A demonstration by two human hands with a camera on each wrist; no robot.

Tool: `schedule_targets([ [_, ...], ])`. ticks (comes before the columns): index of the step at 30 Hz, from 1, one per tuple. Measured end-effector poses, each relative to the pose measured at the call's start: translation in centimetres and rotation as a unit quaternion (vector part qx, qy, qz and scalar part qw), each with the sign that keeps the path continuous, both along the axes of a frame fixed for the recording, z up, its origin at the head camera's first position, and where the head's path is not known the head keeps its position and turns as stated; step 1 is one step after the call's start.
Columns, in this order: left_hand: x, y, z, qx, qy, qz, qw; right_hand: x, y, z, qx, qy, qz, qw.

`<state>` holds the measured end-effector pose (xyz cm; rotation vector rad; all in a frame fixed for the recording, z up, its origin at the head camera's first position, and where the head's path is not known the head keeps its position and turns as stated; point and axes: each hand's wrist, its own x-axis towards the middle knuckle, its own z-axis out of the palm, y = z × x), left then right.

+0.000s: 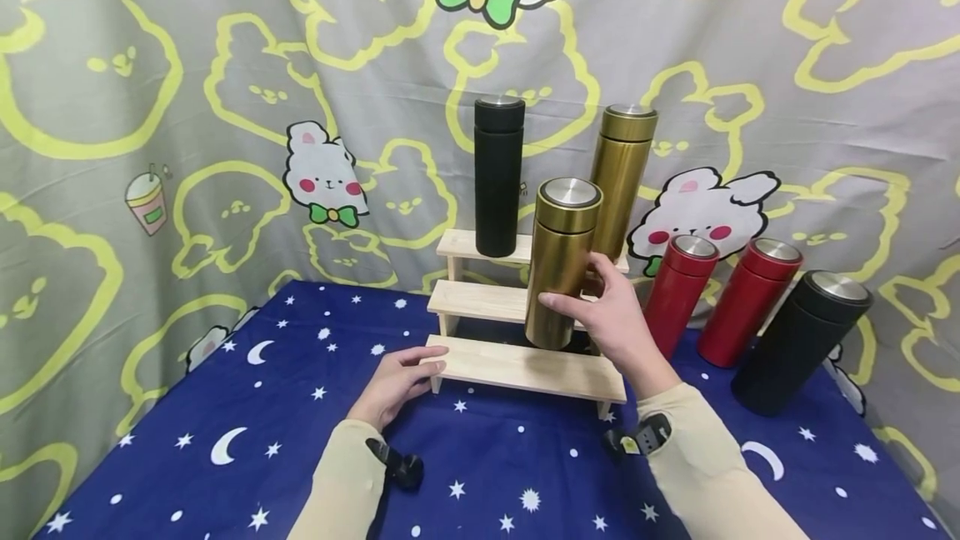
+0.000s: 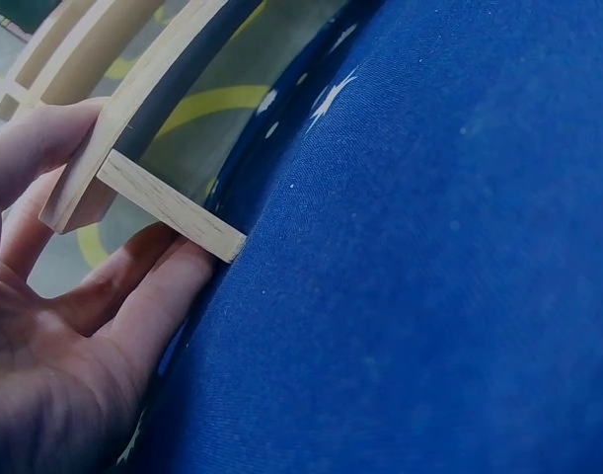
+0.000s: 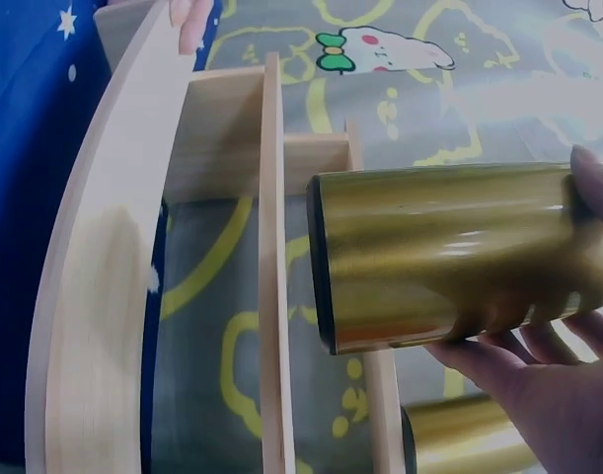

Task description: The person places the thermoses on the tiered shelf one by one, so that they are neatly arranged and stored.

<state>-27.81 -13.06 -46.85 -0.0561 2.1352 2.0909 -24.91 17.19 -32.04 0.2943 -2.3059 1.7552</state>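
Note:
My right hand (image 1: pixel 611 307) grips a gold thermos bottle (image 1: pixel 562 265) with a silver-topped lid, thumb across its front. In the right wrist view the bottle's dark base hangs apart from the boards, over the stand. My left hand (image 1: pixel 397 382) holds the left end of the lowest board of a three-step wooden display stand (image 1: pixel 525 367). The left wrist view shows the thumb at the board's end and fingers against the leg below. A black thermos bottle (image 1: pixel 498 182) stands on the top step at left, a second gold thermos bottle (image 1: pixel 621 173) at right.
Right of the stand are two red thermos bottles (image 1: pixel 678 290) and another black thermos bottle (image 1: pixel 798 344), standing on the blue star-and-moon cloth (image 1: pixel 300 407). A patterned grey curtain (image 1: pixel 247 90) hangs close behind the stand.

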Motion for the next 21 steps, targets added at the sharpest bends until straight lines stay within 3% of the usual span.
schedule_targets([
  [12, 0.4, 0.0, 0.2, -0.007, -0.009, 0.011, 0.9999, -1.3, -2.6, -0.3, -0.046, -0.017, 0.018, 0.9987],
  [21, 0.2, 0.0, 0.2, -0.001, -0.003, 0.007, 1.0000, -2.1, -4.0, -0.4, -0.061, 0.003, 0.017, 0.9980],
])
